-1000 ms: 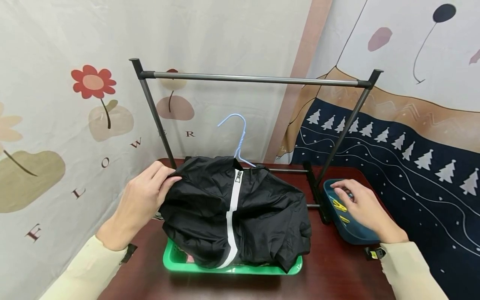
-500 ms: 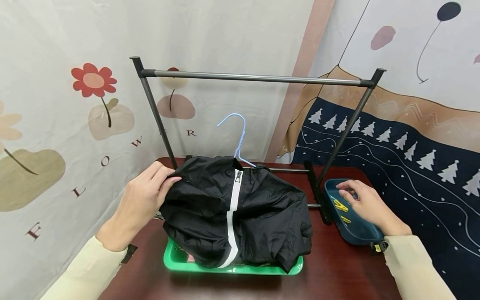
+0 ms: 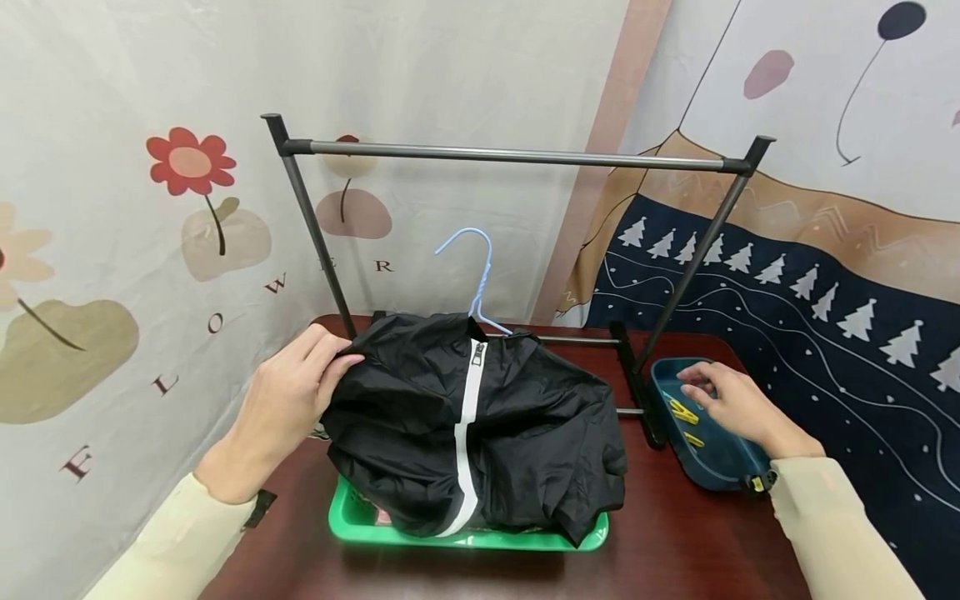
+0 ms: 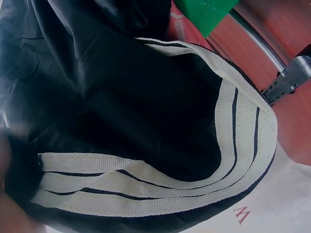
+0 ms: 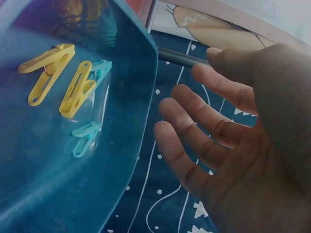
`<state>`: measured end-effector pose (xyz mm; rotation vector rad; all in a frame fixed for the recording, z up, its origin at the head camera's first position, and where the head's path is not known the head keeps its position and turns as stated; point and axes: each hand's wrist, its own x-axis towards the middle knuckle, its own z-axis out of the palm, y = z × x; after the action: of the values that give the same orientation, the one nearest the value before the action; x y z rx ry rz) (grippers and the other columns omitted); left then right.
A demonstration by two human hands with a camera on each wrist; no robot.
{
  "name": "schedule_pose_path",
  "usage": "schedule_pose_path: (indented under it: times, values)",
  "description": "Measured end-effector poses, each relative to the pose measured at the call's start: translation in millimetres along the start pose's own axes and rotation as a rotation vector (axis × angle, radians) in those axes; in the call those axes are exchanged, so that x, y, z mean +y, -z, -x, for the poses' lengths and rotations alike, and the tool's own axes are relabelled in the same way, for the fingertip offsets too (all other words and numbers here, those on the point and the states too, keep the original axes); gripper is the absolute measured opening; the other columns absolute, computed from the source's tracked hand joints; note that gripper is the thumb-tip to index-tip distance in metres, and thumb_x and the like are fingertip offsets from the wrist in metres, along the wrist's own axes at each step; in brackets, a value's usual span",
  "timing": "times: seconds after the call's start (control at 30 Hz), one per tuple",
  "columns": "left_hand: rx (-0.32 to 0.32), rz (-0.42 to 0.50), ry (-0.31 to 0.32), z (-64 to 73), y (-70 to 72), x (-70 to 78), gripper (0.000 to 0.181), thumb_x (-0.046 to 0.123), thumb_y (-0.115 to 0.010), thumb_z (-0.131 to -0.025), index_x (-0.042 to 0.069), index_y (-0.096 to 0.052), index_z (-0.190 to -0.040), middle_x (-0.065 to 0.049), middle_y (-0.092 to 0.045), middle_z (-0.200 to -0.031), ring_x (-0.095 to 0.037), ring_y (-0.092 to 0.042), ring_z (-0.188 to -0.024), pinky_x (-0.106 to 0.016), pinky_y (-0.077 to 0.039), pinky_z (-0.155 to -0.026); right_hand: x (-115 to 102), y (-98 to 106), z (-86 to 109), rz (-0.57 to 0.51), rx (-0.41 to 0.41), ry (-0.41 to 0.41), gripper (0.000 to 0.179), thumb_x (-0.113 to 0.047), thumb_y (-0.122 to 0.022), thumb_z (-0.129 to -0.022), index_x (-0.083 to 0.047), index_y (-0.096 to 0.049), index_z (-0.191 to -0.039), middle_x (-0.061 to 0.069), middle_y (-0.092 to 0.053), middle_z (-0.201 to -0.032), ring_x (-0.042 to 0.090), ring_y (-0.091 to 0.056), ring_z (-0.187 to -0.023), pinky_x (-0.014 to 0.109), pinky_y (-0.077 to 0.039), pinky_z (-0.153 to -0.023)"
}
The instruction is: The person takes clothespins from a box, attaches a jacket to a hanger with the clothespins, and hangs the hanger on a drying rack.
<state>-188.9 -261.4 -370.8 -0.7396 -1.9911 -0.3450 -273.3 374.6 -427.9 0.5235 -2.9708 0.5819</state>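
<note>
Black jacket (image 3: 540, 425), longest crosswise, collar (image 3: 457, 320) away; left hand (image 3: 288, 387) pinches it, right hand (image 3: 738, 406), fingers parted

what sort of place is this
Probably a small staged corner with a laundry setup: a printed backdrop hangs behind a table, which bears a rack, a jacket and a tray of pegs.

Passage above tray (image 3: 701, 465), rack post (image 3: 693, 267) alongside
</note>
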Motion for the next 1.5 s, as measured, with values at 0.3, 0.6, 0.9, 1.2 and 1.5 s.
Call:
schedule_pose_path:
  times: [0.3, 0.6, 0.9, 1.2, 1.5]
  values:
    - [-0.004, 0.003, 0.005, 0.5, 0.9, 0.4, 0.047, 0.042, -0.057, -0.123, 0.002, -0.076, -0.108, -0.009, -0.065, -0.094, -0.019, -0.060, -0.073, -0.037, -0.054, -0.066, 9.8, -0.1, -7.3, -0.007, -0.080, 0.001, 0.030, -0.009, -0.079, -0.111, 0.002, -0.076, -0.139, 0.025, -0.080, -0.136, 0.024, -0.073, -0.104, 0.040, -0.063, -0.085]
    - [0.003, 0.004, 0.004, 0.3, 2.1, 1.2, 0.046, 0.041, -0.058, -0.123, 0.001, -0.076, -0.108, -0.010, -0.065, -0.094, -0.020, -0.062, -0.073, -0.038, -0.055, -0.066, 20.3, -2.9, -17.2, -0.013, -0.170, 0.010, 0.033, -0.007, -0.084, -0.106, 0.005, -0.076, -0.136, 0.029, -0.080, -0.127, 0.026, -0.074, -0.099, 0.047, -0.067, -0.082]
    - [-0.001, -0.001, 0.001, 0.5, 2.4, 1.0, 0.047, 0.042, -0.058, -0.123, 0.002, -0.076, -0.108, -0.009, -0.064, -0.094, -0.018, -0.060, -0.072, -0.036, -0.054, -0.065, 26.7, -3.2, -27.6, 0.018, -0.280, 0.013, 0.040, -0.010, -0.085, -0.105, 0.008, -0.072, -0.138, 0.030, -0.079, -0.124, 0.030, -0.078, -0.097, 0.056, -0.068, -0.087]
    - [0.000, -0.002, -0.006, 0.5, 2.4, 1.8, 0.046, 0.042, -0.058, -0.123, 0.003, -0.074, -0.105, -0.008, -0.062, -0.092, -0.017, -0.058, -0.070, -0.035, -0.053, -0.061, 31.2, -9.3, -35.7, -0.021, -0.390, -0.066, 0.042, -0.010, -0.085, -0.106, 0.009, -0.070, -0.140, 0.018, -0.080, -0.111, 0.021, -0.075, -0.089, 0.045, -0.066, -0.081]
    - [-0.002, 0.000, 0.005, 1.4, 3.2, 3.5, 0.046, 0.043, -0.059, -0.122, 0.003, -0.074, -0.105, -0.008, -0.062, -0.092, -0.017, -0.058, -0.070, -0.035, -0.052, -0.061, 33.1, -14.7, -38.4, -0.053, -0.429, -0.111, 0.025, 0.002, -0.082, -0.102, 0.005, -0.073, -0.125, 0.013, -0.082, -0.105, 0.021, -0.074, -0.090, 0.042, -0.066, -0.082]
